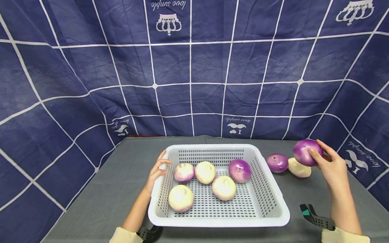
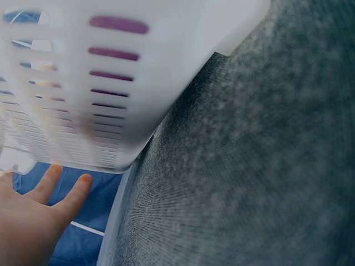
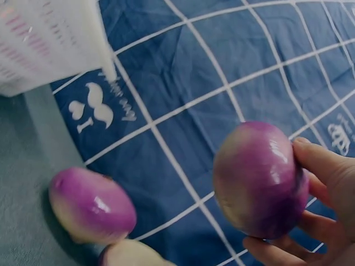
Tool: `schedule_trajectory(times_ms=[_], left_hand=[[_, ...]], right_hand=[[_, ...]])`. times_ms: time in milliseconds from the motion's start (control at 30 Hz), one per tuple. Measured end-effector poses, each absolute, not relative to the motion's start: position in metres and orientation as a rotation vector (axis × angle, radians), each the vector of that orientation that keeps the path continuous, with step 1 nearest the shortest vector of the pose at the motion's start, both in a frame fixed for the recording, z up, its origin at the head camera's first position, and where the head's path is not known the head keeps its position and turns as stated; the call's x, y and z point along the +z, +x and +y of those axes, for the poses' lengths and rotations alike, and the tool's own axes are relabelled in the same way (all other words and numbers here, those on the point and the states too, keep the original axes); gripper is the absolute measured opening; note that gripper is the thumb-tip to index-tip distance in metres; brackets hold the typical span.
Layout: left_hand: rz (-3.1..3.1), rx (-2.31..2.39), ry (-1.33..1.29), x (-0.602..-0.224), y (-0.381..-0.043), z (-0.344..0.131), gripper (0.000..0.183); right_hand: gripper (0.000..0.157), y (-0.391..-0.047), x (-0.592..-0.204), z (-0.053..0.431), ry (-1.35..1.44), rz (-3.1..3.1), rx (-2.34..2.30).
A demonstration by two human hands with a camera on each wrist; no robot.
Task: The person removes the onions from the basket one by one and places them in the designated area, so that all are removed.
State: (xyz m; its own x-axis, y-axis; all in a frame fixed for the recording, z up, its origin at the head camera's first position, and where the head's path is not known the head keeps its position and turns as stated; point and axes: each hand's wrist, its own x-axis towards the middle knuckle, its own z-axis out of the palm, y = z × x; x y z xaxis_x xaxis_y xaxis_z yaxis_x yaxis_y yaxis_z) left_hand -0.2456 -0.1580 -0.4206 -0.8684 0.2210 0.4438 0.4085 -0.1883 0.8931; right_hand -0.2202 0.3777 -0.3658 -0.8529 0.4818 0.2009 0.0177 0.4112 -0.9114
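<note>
At left, resting against the rim of the white basket (image 1: 218,221) with the left hand (image 1: 156,172), with fingers fairly straight and spread, not clenched, probably to steady that side. Inside, on the slotted floor, at left, a purple-tinged turnip (image 1: 184,172) with a front pale turnip (image 1: 181,198) nearer the camera; then, toward the middle, a back pale turnip (image 1: 205,172) and a central pale turnip (image 1: 224,188); at right, a purple turnip (image 1: 239,171); all loose, presumably kept from rolling away by the walls. Outside, on the grey cloth (image 1: 106,189), near the right wall, a glossy purple turnip (image 1: 277,163), with an outer pale turnip (image 1: 299,167) just beside it. Farther right, raised off the cloth, gripped in the right hand (image 1: 332,163) between thumb and fingers, a held turnip (image 1: 305,153), taken from its right side, leaving most of its left side uncovered. Between it and the basket's interior, in the way: the raised right wall. Across the back, close behind, a blue gridded curtain (image 1: 209,98).
</note>
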Motion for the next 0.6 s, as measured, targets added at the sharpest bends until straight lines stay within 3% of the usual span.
schedule_trajectory(times_ms=[233,467,600], left_hand=[[-1.943,-2.166,-0.728,-0.421,-0.246,-0.158,0.036],[-1.939,-2.179,-0.736,-0.420,-0.246,-0.159,0.036],[-1.928,-2.198,-0.739,-0.420,-0.246,-0.159,0.037]], right_hand=[[0.058,-0.269,-0.440,0.462,-0.547,-2.181,1.376],[0.056,-0.215,-0.380,0.399,-0.673,-2.033,1.520],[0.059,-0.200,-0.367,0.387,-0.736,-1.954,1.651]])
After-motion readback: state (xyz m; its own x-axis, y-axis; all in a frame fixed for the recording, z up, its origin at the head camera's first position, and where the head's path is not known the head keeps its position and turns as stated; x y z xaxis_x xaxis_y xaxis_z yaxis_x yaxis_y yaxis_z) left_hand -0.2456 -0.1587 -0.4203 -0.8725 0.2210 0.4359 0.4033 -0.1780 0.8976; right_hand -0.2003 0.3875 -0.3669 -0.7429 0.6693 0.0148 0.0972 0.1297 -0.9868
